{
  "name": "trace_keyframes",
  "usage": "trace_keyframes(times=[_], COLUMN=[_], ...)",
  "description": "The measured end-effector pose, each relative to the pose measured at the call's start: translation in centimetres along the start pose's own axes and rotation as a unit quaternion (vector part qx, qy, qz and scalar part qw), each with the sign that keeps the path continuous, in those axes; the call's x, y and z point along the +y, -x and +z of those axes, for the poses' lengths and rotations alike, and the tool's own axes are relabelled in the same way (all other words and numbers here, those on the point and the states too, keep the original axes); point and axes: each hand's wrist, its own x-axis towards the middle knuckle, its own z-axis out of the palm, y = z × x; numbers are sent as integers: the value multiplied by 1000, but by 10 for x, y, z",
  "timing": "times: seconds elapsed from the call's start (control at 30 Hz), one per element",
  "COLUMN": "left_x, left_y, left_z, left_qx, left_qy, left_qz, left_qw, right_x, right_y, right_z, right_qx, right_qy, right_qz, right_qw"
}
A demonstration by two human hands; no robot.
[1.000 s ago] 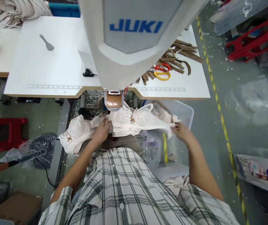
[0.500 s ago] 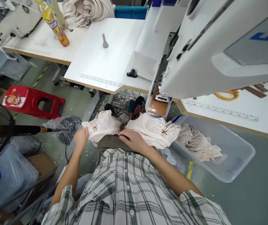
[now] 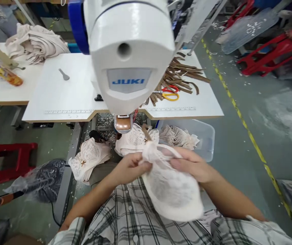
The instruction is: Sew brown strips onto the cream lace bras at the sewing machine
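While the person sits at the desk's (image 3: 64,92) near edge, a white garment (image 3: 173,190) hangs from the fingers of both hands, mostly below them and in front of the plaid shirt (image 3: 125,217). The left hand (image 3: 131,168) pinches its upper end between thumb and fingers; the right hand (image 3: 196,166) grips its top border. Scissors (image 3: 171,97) lie behind the desk's near edge, right of the machine head (image 3: 130,58).

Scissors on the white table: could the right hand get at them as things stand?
Probably yes, but the right hand is holding a white garment; once freed, nothing seems to cover the scissors' handles beside the machine.
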Motion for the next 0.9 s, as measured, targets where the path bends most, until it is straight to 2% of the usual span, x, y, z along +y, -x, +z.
trace_keyframes(times=[0.03, 0.07, 0.13, 0.2, 0.23, 0.27, 0.3, 0.37, 0.43, 0.5, 0.6, 0.67, 0.77, 0.9], left_x=[-1, -3, -11, -24, -31, -39, -47, -59, -62, -59, -52, -53, -70, -104], left_y=[-12, -21, -33, -37, -38, -37, -35, -28, -17, -4, 16, 24, 27, 15], left_z=[7, 12, 18, 17, 15, 13, 9, -1, -15, -35, -68, -86, -103, -111], left_qx=[-51, -69, -40, -12, -9, -12, -20, -33, -31, -25, -9, 27, 144, 299], left_qy=[55, 86, 70, -36, -96, -149, -189, -229, -259, -289, -313, -321, -337, -362], left_qz=[-20, -37, -66, -100, -113, -123, -132, -149, -167, -183, -206, -220, -231, -233], left_qw=[997, 993, 995, 994, 989, 981, 973, 961, 951, 939, 927, 921, 902, 852], right_x=[-4, -5, 6, 33, 51, 70, 89, 119, 134, 136, 124, 115, 102, 83], right_y=[16, 26, 29, 11, -3, -18, -33, -57, -70, -71, -59, -49, -36, -25], right_z=[-13, -24, -41, -46, -44, -40, -35, -27, -30, -46, -85, -112, -144, -172], right_qx=[13, 13, -19, -30, -9, 56, 133, 208, 249, 284, 330, 363, 427, 498], right_qy=[1, 7, 17, -31, -83, -157, -236, -309, -348, -381, -419, -434, -438, -414], right_qz=[5, 14, 39, 71, 82, 93, 96, 88, 66, 44, 10, -16, -61, -139], right_qw=[1000, 1000, 999, 997, 993, 982, 958, 924, 902, 879, 846, 824, 789, 749])
